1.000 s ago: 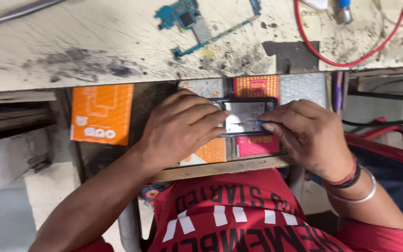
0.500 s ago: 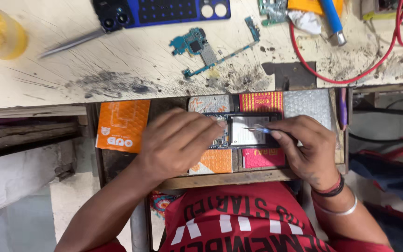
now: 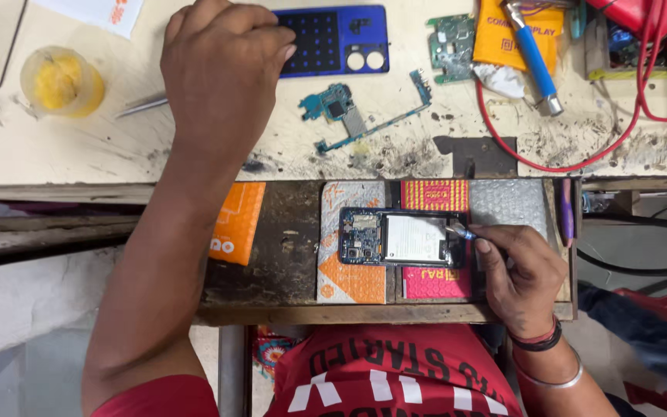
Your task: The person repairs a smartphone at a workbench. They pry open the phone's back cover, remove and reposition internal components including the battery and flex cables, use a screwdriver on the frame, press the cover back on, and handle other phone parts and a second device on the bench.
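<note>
My right hand (image 3: 520, 278) pinches a small tool (image 3: 459, 230) at the opened phone (image 3: 401, 239); back cover (image 3: 333, 40) already off. Left hand (image 3: 221, 73) curled, contents unclear.

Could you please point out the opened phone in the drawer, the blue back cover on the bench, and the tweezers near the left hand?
opened phone (image 3: 399, 238): head view, on its pale battery.
blue back cover (image 3: 337, 38): head view, on its flat middle.
tweezers (image 3: 139, 106): head view, on the metal shaft beside the left hand (image 3: 221, 66).

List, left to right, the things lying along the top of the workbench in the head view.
Yellow-filled cup → tweezers → left hand → blue back cover → blue circuit board → green circuit board → blue-handled tool
</note>
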`<control>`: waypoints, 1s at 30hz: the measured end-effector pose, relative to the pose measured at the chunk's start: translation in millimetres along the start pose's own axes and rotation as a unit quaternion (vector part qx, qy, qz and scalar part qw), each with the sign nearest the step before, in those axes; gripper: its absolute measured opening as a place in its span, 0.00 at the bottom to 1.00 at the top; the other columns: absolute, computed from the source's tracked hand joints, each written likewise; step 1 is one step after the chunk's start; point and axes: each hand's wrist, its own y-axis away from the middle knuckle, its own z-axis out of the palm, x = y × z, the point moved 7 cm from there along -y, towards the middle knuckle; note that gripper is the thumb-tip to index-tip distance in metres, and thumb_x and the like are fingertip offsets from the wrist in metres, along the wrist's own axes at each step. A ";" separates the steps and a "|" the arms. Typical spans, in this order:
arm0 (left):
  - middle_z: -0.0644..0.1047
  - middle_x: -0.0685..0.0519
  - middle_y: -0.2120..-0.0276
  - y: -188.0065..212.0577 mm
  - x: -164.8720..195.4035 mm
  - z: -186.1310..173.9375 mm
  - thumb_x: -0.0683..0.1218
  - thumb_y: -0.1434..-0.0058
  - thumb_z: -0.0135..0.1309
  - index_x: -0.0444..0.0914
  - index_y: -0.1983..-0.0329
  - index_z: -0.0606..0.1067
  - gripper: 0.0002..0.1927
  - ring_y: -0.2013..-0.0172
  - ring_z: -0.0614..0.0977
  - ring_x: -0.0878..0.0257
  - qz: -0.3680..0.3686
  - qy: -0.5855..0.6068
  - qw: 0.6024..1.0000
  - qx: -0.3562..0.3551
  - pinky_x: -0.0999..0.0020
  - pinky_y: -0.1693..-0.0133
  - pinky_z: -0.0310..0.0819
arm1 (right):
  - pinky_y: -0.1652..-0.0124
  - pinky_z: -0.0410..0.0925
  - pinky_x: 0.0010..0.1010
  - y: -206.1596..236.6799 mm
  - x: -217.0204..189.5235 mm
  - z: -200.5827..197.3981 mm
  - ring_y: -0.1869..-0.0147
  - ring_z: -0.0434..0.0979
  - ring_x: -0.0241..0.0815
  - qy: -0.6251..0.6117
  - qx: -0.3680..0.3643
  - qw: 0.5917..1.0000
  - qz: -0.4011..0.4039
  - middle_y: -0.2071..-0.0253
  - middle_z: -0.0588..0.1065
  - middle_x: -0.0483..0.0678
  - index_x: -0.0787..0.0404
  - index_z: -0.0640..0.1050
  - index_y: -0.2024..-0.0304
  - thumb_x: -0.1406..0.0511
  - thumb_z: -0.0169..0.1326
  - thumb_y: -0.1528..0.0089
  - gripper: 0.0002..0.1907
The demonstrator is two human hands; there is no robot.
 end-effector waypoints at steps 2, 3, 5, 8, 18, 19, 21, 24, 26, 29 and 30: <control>0.82 0.58 0.55 2.9 -3.2 6.0 0.41 0.36 0.65 0.42 0.57 0.85 0.06 0.48 0.78 0.60 -0.002 -0.003 1.000 -0.006 0.59 0.44 0.68 | 0.60 0.69 0.27 0.0 -0.2 -0.2 0.59 0.79 0.40 -0.005 0.004 1.000 -0.003 0.60 0.79 0.52 0.65 0.82 0.56 0.74 0.60 0.34 0.05; 0.82 0.58 0.54 5.0 -3.9 7.3 0.40 0.35 0.64 0.42 0.55 0.85 0.07 0.48 0.78 0.60 -0.001 -0.004 1.000 -0.006 0.59 0.43 0.68 | 0.58 0.69 0.27 0.1 -0.4 -0.2 0.59 0.80 0.41 -0.008 0.005 1.000 -0.004 0.60 0.79 0.52 0.65 0.82 0.55 0.74 0.60 0.34 0.05; 0.83 0.59 0.53 8.4 -5.2 7.4 0.39 0.35 0.62 0.42 0.53 0.85 0.10 0.46 0.78 0.60 -0.001 -0.005 1.000 -0.006 0.60 0.41 0.68 | 0.60 0.69 0.27 0.5 1.6 0.5 0.60 0.79 0.41 -0.005 -0.002 1.000 0.009 0.61 0.79 0.52 0.65 0.82 0.55 0.74 0.60 0.35 0.06; 0.83 0.57 0.50 14.4 -5.7 -3.8 0.37 0.36 0.61 0.41 0.51 0.84 0.11 0.47 0.78 0.58 -0.007 -0.014 1.000 0.011 0.59 0.42 0.69 | 0.60 0.70 0.27 0.6 2.9 0.7 0.60 0.80 0.41 -0.009 -0.003 1.000 0.015 0.61 0.79 0.52 0.66 0.82 0.55 0.74 0.60 0.35 0.06; 0.81 0.55 0.48 90.5 92.4 -18.6 0.51 0.37 0.68 0.43 0.47 0.80 0.18 0.48 0.81 0.58 0.061 0.260 0.953 -0.142 0.62 0.47 0.76 | 0.61 0.68 0.29 -9.1 -5.7 -17.8 0.58 0.79 0.43 0.036 -0.029 0.999 0.000 0.59 0.79 0.51 0.63 0.82 0.56 0.75 0.64 0.40 0.10; 0.81 0.55 0.47 97.5 100.7 -10.2 0.54 0.39 0.68 0.42 0.45 0.79 0.22 0.45 0.80 0.58 0.067 0.288 0.934 -0.198 0.59 0.44 0.76 | 0.63 0.68 0.29 -10.3 -6.3 -21.7 0.61 0.78 0.43 0.061 -0.045 0.997 0.013 0.59 0.79 0.50 0.61 0.82 0.57 0.74 0.65 0.40 0.10; 0.79 0.51 0.43 104.9 103.4 6.8 0.58 0.47 0.68 0.41 0.40 0.76 0.33 0.42 0.76 0.53 0.036 0.285 0.920 -0.267 0.55 0.44 0.72 | 0.66 0.67 0.31 -12.4 -7.8 -29.9 0.66 0.76 0.42 0.112 -0.076 0.990 0.039 0.61 0.80 0.48 0.59 0.83 0.58 0.73 0.66 0.41 0.10; 0.75 0.48 0.39 108.9 105.4 20.5 0.60 0.53 0.67 0.38 0.36 0.72 0.42 0.38 0.72 0.52 0.032 0.270 0.910 -0.314 0.51 0.41 0.67 | 0.62 0.69 0.33 -20.0 -25.0 -37.7 0.62 0.77 0.45 0.207 -0.102 0.972 -0.043 0.62 0.80 0.44 0.54 0.83 0.55 0.68 0.66 0.39 0.10; 0.75 0.47 0.39 109.9 106.1 22.9 0.60 0.53 0.67 0.37 0.35 0.70 0.44 0.37 0.72 0.52 0.029 0.272 0.906 -0.322 0.51 0.39 0.65 | 0.64 0.67 0.36 -22.8 -30.3 -40.7 0.64 0.75 0.46 0.245 -0.113 0.962 -0.044 0.65 0.78 0.44 0.53 0.85 0.56 0.67 0.68 0.41 0.10; 0.76 0.47 0.40 110.6 103.7 21.9 0.58 0.52 0.68 0.36 0.36 0.71 0.42 0.38 0.73 0.51 0.014 0.288 0.901 -0.326 0.52 0.39 0.66 | 0.64 0.67 0.37 -26.6 -37.3 -37.9 0.65 0.74 0.46 0.284 -0.125 0.949 -0.063 0.67 0.76 0.43 0.51 0.86 0.55 0.66 0.68 0.42 0.12; 0.76 0.46 0.41 110.7 103.6 21.5 0.57 0.52 0.68 0.36 0.36 0.72 0.42 0.38 0.73 0.51 0.013 0.291 0.899 -0.327 0.53 0.39 0.67 | 0.63 0.68 0.37 -27.3 -39.7 -36.6 0.65 0.73 0.46 0.293 -0.127 0.945 -0.073 0.67 0.76 0.43 0.51 0.86 0.54 0.67 0.67 0.41 0.12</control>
